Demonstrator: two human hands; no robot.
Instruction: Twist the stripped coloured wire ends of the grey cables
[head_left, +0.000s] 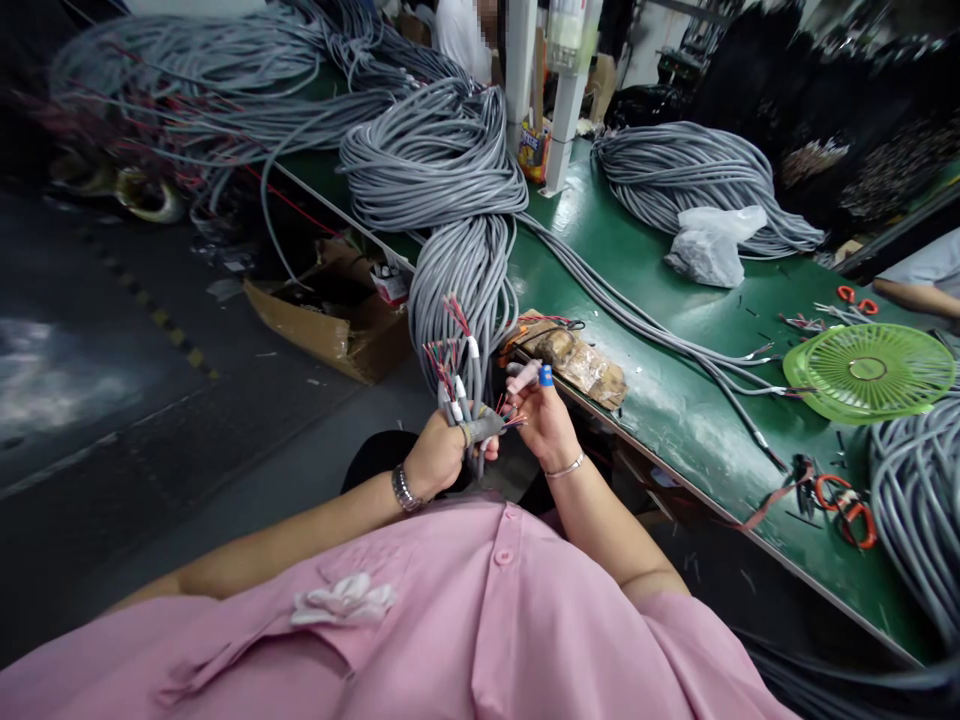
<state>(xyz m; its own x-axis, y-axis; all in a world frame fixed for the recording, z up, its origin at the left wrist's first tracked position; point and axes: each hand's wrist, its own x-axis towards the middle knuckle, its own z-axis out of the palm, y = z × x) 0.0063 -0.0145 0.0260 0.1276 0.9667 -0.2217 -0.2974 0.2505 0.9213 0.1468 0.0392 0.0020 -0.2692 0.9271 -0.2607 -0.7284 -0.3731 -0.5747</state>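
Observation:
My left hand is closed round several grey cables. White-banded cable ends stand up out of it, with red, green and dark wires fanned at their tips. One grey cable end points right across my fingers, its thin coloured wires spread toward my right hand. That hand's fingers are curled in at these wires and pinch them. One of its fingertips carries a blue cover, and another finger is wrapped in something pale. The held cables run up to a hanging grey coil.
Large grey cable coils lie on the green table. A tape-wrapped block sits at its near edge. Rightward are a green fan and orange-handled scissors. A cardboard box stands below left. Another person's arm shows far right.

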